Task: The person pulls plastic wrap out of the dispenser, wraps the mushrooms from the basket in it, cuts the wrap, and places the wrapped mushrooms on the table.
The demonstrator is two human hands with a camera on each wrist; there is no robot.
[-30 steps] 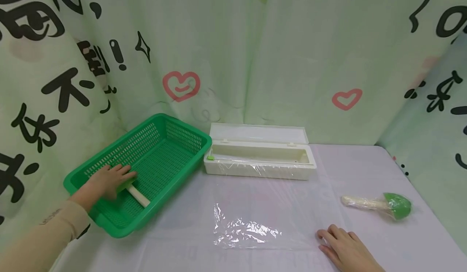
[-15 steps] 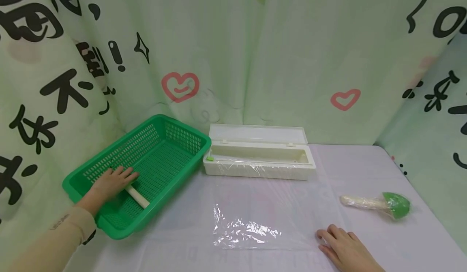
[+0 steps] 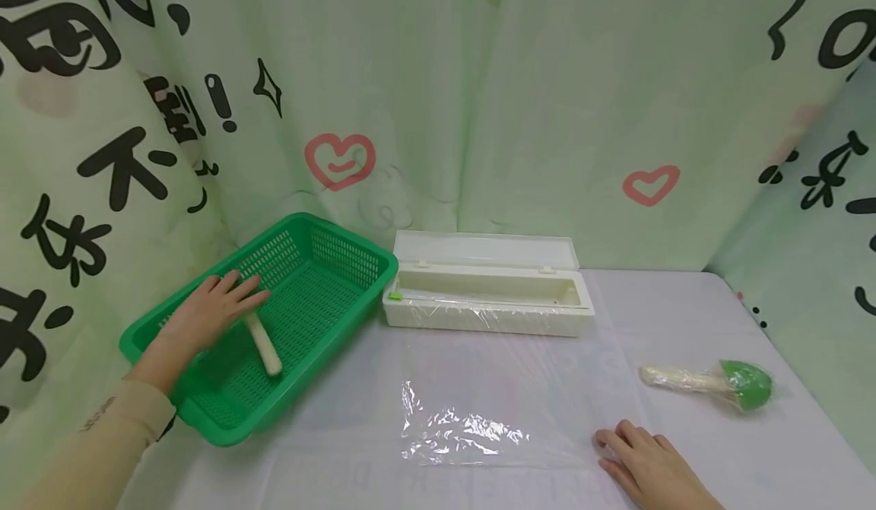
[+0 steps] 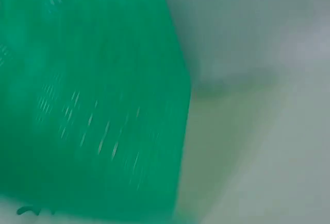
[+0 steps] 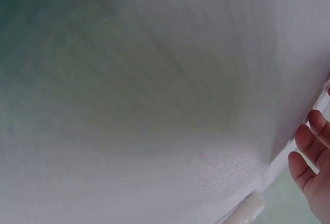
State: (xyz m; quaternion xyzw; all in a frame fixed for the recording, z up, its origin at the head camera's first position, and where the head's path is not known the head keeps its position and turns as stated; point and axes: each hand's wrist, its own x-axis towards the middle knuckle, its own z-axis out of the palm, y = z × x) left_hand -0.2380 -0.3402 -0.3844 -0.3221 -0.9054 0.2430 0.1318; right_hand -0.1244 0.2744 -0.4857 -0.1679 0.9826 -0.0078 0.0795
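Note:
In the head view my left hand is inside the green basket, over a tool with a pale handle that juts out from under the fingers. Its other end is hidden by the hand. My right hand rests at the table's front right, fingers loosely bent and holding nothing, near the right edge of a sheet of clear cling film spread on the cloth. In the right wrist view only a few fingertips show.
A white cling film box with its lid raised stands at the back, with a small green slider at its left. A film-wrapped tool with a green head lies at the right. A printed curtain encloses the table.
My left hand has risen and moved slightly right and away within the basket, and the pale handle has shifted and turned steeper with it. The right hand has stayed still.

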